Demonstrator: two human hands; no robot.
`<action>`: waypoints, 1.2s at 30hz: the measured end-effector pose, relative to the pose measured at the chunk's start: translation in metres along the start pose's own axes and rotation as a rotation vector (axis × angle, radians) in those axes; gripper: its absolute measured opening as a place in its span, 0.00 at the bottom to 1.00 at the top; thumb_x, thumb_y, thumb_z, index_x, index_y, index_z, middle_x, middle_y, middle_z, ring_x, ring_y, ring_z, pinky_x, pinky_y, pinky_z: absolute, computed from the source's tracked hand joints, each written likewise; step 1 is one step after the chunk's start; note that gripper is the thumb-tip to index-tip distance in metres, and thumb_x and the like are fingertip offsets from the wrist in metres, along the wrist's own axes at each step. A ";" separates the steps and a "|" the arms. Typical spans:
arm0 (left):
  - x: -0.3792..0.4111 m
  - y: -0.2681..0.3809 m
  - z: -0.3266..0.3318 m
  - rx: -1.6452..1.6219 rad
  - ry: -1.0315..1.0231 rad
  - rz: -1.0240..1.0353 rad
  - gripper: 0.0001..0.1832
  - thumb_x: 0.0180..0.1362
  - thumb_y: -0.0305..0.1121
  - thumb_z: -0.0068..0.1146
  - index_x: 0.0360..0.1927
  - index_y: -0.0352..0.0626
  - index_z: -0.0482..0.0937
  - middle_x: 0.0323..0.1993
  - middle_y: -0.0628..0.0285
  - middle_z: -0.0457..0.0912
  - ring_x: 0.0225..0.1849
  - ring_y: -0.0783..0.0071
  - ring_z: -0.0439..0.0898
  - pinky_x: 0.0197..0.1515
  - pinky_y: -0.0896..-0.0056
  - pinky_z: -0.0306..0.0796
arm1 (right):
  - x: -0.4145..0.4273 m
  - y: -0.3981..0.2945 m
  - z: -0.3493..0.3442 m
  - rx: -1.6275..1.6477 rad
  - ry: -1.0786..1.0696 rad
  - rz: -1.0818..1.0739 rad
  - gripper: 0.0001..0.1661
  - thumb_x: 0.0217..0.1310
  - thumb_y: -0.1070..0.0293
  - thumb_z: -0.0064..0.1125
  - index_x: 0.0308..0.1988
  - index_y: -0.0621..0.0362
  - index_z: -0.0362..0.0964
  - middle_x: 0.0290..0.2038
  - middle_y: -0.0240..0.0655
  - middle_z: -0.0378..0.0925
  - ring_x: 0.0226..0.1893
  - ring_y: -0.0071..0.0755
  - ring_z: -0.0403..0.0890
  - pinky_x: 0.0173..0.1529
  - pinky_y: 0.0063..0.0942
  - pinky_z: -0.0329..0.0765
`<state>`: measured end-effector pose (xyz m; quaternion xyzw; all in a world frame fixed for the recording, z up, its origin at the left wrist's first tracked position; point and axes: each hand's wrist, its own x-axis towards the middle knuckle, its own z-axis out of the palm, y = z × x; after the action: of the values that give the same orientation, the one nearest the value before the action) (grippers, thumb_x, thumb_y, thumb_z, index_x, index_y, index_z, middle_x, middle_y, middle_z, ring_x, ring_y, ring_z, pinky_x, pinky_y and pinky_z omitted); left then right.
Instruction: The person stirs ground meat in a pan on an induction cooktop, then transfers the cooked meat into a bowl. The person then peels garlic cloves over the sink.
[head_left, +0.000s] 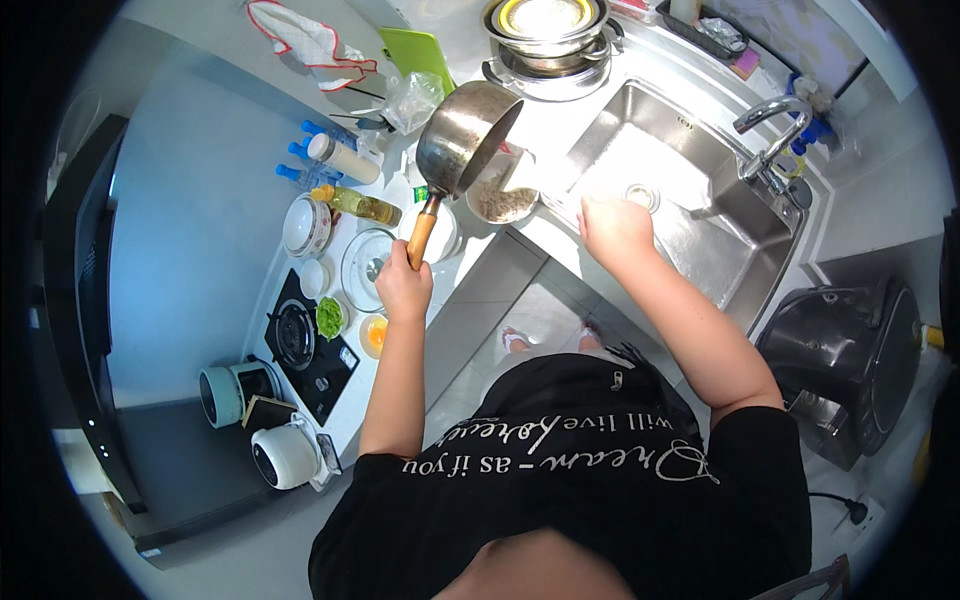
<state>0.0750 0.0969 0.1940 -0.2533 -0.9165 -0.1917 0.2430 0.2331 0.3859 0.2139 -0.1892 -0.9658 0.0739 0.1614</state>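
My left hand grips the wooden handle of a metal saucepan. The pan is raised over the counter and tilted, its opening facing right; its inside is mostly hidden. Over the front-left edge of the stainless steel sink is my right hand, its back towards me and its fingers curled. Whether those fingers hold anything is hidden. Between pan and sink stands a bowl with pale, lumpy contents. A clear glass bowl lies just left of my left hand.
A chrome faucet arches over the sink. Stacked metal pots stand behind. Leftward are an oil bottle, chopped greens, a bowl with egg yolk and a gas hob. A black appliance stands right.
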 end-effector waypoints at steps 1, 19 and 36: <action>-0.001 0.001 0.000 -0.009 -0.010 -0.015 0.15 0.44 0.28 0.60 0.37 0.44 0.71 0.24 0.51 0.79 0.27 0.47 0.80 0.31 0.49 0.73 | -0.004 0.002 -0.002 -0.015 -0.040 0.015 0.12 0.59 0.58 0.55 0.32 0.54 0.74 0.19 0.40 0.78 0.23 0.47 0.81 0.28 0.44 0.76; -0.046 -0.006 -0.058 -1.257 -0.189 -0.709 0.16 0.50 0.23 0.59 0.43 0.40 0.71 0.24 0.67 0.71 0.16 0.79 0.69 0.18 0.76 0.63 | -0.037 0.067 0.031 1.309 -0.420 0.498 0.15 0.70 0.58 0.48 0.43 0.54 0.77 0.14 0.24 0.63 0.12 0.18 0.60 0.18 0.21 0.57; -0.203 -0.075 -0.169 -1.475 0.413 -0.984 0.13 0.51 0.19 0.56 0.37 0.43 0.66 0.17 0.69 0.66 0.09 0.85 0.60 0.11 0.82 0.52 | 0.014 -0.017 -0.013 1.590 -0.417 0.133 0.21 0.74 0.54 0.40 0.48 0.61 0.68 0.16 0.24 0.59 0.10 0.15 0.54 0.13 0.16 0.51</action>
<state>0.2450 -0.1185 0.2028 0.1147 -0.5042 -0.8531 0.0691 0.2196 0.3768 0.2338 -0.0579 -0.6222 0.7784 0.0599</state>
